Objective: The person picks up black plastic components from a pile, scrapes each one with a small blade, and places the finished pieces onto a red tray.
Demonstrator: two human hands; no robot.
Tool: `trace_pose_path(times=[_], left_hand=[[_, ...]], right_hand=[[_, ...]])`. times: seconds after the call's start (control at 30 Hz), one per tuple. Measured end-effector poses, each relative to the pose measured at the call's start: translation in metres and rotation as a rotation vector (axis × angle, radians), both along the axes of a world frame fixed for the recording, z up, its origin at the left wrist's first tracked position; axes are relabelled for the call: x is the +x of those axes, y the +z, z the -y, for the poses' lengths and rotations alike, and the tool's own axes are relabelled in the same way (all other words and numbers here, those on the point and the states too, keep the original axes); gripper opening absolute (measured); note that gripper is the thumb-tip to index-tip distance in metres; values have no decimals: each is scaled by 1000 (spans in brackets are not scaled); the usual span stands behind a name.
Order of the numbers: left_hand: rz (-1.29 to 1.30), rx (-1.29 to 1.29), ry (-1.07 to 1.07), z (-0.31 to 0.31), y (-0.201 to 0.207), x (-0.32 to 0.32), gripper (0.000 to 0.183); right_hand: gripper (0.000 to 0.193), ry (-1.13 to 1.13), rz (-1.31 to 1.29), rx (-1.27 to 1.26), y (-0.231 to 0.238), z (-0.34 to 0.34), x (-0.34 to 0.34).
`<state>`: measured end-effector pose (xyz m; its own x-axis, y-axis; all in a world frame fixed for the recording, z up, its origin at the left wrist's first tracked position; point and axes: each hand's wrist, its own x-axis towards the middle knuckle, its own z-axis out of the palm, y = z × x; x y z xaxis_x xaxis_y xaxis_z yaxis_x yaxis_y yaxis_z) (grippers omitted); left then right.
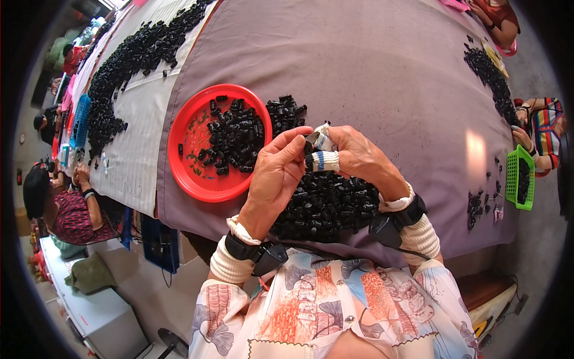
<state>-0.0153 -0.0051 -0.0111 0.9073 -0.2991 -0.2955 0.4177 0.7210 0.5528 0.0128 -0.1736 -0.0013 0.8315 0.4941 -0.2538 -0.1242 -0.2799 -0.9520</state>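
My two hands meet over a heap of small black plastic parts (332, 206) at the table's near edge. My left hand (275, 179) is closed, thumb and forefinger pinching a small dark piece (311, 138) whose exact kind I cannot make out. Against it, my right hand (362, 157) is closed too, with white blue-striped cloth wraps (325, 160) on its fingers; what it grips is mostly hidden. Left of my hands sits a round red tray (185, 179) holding many of the black parts. More parts (286, 113) lie beside its right rim.
A grey-mauve cloth (382, 66) covers the table. Long piles of black parts (128, 66) lie on a white cloth at left, others (490, 75) at far right. A green basket (512, 179) stands at the right edge. People sit along both sides.
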Motion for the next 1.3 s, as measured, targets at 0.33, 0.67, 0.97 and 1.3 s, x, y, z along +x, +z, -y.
trace_pose_path(times=[0.33, 0.67, 0.97, 1.3], left_hand=[[6, 53, -29, -1, 1, 2, 21], [-3, 23, -30, -1, 6, 3, 19], [-18, 32, -39, 0, 5, 3, 18], [38, 74, -38, 0, 5, 1, 17]], right_hand=[[30, 10, 142, -58, 2, -2, 0], [32, -19, 143, -42, 8, -3, 0], [38, 4, 200, -61, 2, -1, 1], [36, 44, 201, -49, 5, -2, 0]])
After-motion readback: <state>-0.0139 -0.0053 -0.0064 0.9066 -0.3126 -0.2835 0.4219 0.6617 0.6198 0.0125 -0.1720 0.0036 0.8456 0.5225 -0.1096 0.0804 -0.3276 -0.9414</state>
